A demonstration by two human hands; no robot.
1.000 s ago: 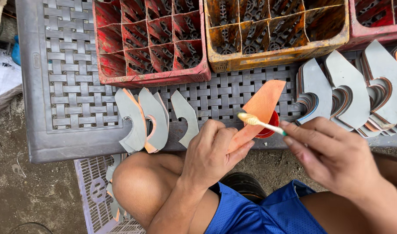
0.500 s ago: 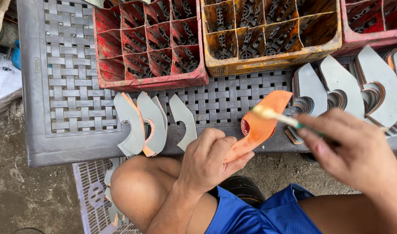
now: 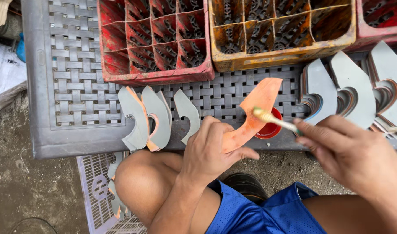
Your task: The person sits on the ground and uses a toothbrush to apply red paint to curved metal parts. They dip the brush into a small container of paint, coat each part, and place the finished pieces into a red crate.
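Observation:
My left hand point(image 3: 209, 149) grips a curved, orange-coated flat piece point(image 3: 255, 110) by its lower end, holding it tilted over the table edge. My right hand point(image 3: 346, 149) holds a small brush point(image 3: 272, 119) whose pale tip rests on the orange piece. Just behind the piece a small red pot of orange paint point(image 3: 270, 129) sits on the grey woven plastic table point(image 3: 73, 86). Three grey curved pieces point(image 3: 157, 117), some with orange edges, lean at the table's front edge left of my left hand.
A red divided crate point(image 3: 157, 41), a yellow divided crate point(image 3: 281, 32) and another red crate point(image 3: 382, 19) stand at the back. Stacks of grey curved pieces point(image 3: 354, 91) lie on the right. A grey basket point(image 3: 96, 190) with more pieces sits on the dirt ground by my knee.
The view has shifted slightly. My right hand has drawn the brush down and left along the orange piece, from its upper part toward the middle. My left hand keeps its grip.

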